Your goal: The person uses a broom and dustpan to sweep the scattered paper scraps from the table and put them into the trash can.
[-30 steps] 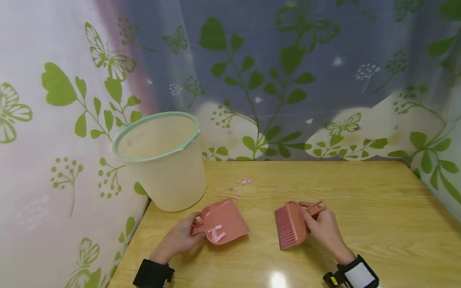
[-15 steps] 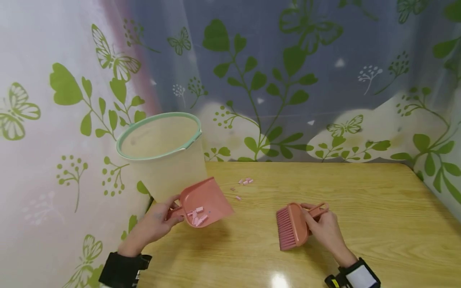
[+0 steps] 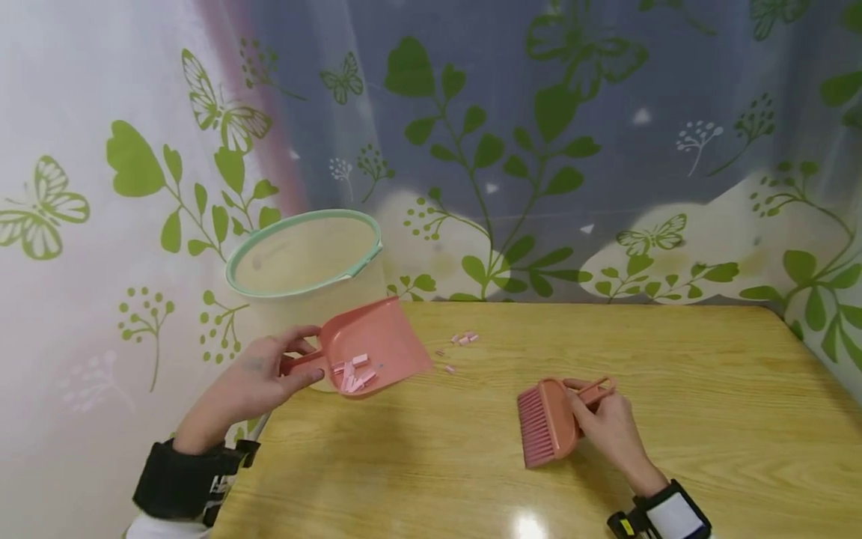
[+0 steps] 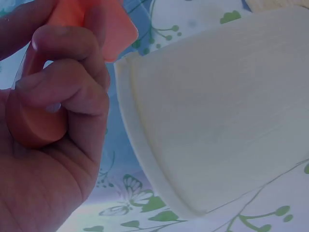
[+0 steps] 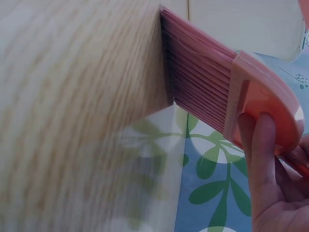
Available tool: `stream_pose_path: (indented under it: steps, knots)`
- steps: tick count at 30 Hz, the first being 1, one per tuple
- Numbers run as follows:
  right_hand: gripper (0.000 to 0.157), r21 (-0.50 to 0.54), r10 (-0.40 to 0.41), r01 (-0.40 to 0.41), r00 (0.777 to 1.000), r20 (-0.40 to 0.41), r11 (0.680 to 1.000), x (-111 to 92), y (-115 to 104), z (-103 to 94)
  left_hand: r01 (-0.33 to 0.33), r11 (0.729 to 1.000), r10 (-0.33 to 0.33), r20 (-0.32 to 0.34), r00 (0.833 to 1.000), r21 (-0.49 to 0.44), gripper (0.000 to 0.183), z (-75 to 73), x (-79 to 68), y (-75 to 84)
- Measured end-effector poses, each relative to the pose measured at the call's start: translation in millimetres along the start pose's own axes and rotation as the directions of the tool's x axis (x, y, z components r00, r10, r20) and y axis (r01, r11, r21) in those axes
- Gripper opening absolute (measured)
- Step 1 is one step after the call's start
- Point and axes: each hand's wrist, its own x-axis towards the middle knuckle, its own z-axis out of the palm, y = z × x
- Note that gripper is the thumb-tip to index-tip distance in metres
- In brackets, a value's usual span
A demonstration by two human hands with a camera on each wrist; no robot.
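Dustpan (image 3: 393, 343) is jutting right from the gripping left hand (image 3: 259, 376); brush (image 3: 558, 419) is sitting left of the clutching right hand (image 3: 610, 427).

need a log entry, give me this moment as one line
left hand: holds dustpan with pink pieces; right hand: holds brush; table: loose pink bits; bucket: upright
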Motion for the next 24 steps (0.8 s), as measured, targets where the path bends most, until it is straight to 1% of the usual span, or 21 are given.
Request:
stream_pose_path:
  steps: [7, 10, 14, 18, 21, 24]
  knots:
    - [0.030, -0.005, -0.005, 0.004, 1.000, -0.014, 1.000, 0, 3, -0.8, -0.079, 0.997, 0.079, -0.064, 0.995, 0.009, 0.053, -14.7, 6.1, 10.6]
    - [0.030, -0.008, -0.018, 0.018, 1.000, -0.019, 1.000, 1, 3, -0.7, -0.094, 0.996, 0.094, -0.078, 0.992, 0.003, 0.052, -22.9, 9.1, 14.8]
    - [0.028, -0.011, -0.034, 0.034, 0.999, -0.032, 0.999, 0, 5, 0.5, -0.059, 0.998, 0.060, -0.093, 0.994, 0.012, 0.054, -33.4, 9.1, 19.5]
    - [0.029, 0.005, -0.027, 0.028, 0.999, -0.031, 1.000, -1, 7, 1.3, -0.011, 1.000, 0.012, -0.101, 0.995, 0.013, 0.053, -42.6, 8.3, 23.3]
    - [0.029, 0.018, -0.015, 0.015, 1.000, -0.021, 1.000, -1, 9, 1.9, -0.002, 1.000, 0.004, -0.119, 0.993, 0.017, 0.046, -49.6, 8.9, 24.3]
    - [0.029, 0.016, -0.010, 0.011, 1.000, -0.020, 1.000, -1, 11, 2.9, -0.011, 0.999, 0.016, -0.153, 0.988, 0.033, 0.038, -56.3, 10.6, 22.5]
